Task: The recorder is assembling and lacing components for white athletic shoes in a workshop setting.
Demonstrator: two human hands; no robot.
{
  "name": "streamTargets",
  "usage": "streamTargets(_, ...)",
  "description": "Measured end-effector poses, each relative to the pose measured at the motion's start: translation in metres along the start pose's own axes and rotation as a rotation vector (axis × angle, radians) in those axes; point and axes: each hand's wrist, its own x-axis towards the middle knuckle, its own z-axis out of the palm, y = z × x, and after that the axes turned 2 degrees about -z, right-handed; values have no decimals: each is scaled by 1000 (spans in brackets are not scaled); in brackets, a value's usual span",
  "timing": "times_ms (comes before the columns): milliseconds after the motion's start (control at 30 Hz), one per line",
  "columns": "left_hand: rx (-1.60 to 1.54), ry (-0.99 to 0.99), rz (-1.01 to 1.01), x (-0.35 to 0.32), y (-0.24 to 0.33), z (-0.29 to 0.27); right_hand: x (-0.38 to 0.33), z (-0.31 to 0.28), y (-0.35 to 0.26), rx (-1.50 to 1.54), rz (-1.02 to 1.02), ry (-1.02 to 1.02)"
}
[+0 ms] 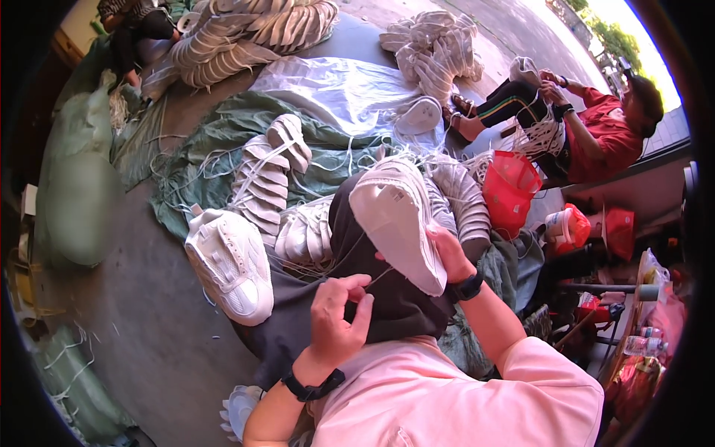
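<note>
Thread (372, 279) runs taut from our left hand (339, 316), whose grip pinches it, toward two o'clock to the white sole (395, 223) at centre, which our right hand (450, 253) clasps at its three o'clock edge. Another white shoe (231, 264) lies at nine o'clock.

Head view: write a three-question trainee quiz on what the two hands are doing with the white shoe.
1. True or false: the right hand holds the white shoe sole-up.
2. What does the left hand pinch?
A. a thin thread
B. a red basket
C. a bottle
3. What colour is the basket beside the seated co-worker?

Key:
1. True
2. A: the thread runs toward the shoe.
3. Red
</note>
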Motion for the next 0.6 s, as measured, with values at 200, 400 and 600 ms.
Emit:
streamTargets(200, 213, 303, -57, 7, -6, -7, 22, 11, -30, -599, -417, 238)
streamTargets(400, 278, 373, -56, 12, -5, 1, 39, 8, -23, -1356, -495, 484)
streamTargets(600, 313, 299, -74, 9, -10, 11, 50, -2, 1, -1879, -570, 553)
